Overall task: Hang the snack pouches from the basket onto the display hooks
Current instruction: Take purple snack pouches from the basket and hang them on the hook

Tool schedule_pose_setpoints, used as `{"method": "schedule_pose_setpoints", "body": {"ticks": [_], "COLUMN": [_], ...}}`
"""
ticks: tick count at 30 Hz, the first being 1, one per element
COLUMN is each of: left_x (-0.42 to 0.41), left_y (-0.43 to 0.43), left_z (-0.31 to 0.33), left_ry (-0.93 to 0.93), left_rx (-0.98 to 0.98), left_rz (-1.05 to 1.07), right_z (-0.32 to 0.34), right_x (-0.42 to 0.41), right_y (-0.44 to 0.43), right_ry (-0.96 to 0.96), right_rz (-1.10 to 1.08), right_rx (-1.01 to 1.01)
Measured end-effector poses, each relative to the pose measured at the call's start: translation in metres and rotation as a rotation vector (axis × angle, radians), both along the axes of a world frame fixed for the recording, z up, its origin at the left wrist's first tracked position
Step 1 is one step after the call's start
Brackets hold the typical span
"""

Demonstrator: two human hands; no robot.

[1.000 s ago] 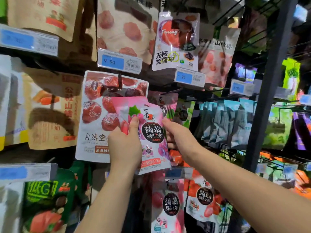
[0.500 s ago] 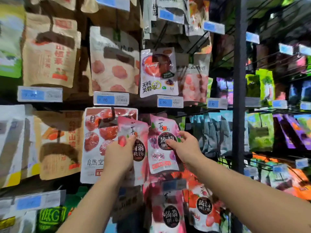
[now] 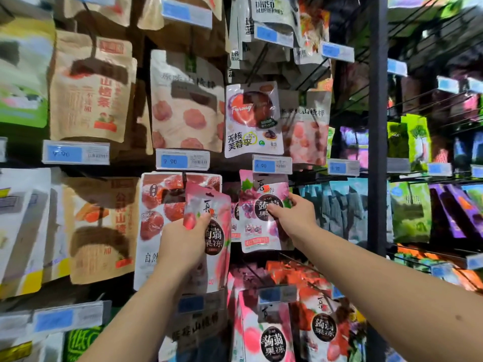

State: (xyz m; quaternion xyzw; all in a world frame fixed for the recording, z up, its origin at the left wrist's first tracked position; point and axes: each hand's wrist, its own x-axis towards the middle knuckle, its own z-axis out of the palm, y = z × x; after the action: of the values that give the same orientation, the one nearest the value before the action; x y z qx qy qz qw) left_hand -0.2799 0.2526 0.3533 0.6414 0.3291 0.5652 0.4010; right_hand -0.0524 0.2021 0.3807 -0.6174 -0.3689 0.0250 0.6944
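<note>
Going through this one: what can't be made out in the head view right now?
The hook for the grape pouch: head view, hidden behind the pouch top and price tag; hung or not, cannot tell.
The peach pouch: lower left covered by the left hand.
The right hand: most fingers hidden behind the grape pouch.
The basket: outside the frame.

Peach-pink pouch (image 3: 209, 231): black round label, pink fruit print. Grape pouch (image 3: 264, 212): pink-purple, black circle, green leaf. Price tags (image 3: 182, 160): white with blue panel. Kraft pouch (image 3: 90, 87): tan, red lettering.
</note>
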Motion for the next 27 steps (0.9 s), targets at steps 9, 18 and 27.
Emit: {"method": "schedule_pose_setpoints", "body": {"ticks": [9, 18, 27], "left_x": [-0.001, 0.002, 0.007], "left_y": [0.009, 0.011, 0.011], "left_z": [-0.005, -0.007, -0.011], "left_ry": [0.048, 0.077, 0.063], "left_rx": [0.034, 0.064, 0.103], "left_rz": [0.007, -0.012, -0.027], "right_z": [-0.003, -0.006, -0.025], "right_x": [0.005, 0.007, 0.016], "right_y": [-0.002, 0.009, 0.011], "right_ry": [-0.032, -0.026, -0.047], "right_rz": [-0.017, -0.032, 0.005], "right_rx": [-0.030, -0.060, -0.041]}}
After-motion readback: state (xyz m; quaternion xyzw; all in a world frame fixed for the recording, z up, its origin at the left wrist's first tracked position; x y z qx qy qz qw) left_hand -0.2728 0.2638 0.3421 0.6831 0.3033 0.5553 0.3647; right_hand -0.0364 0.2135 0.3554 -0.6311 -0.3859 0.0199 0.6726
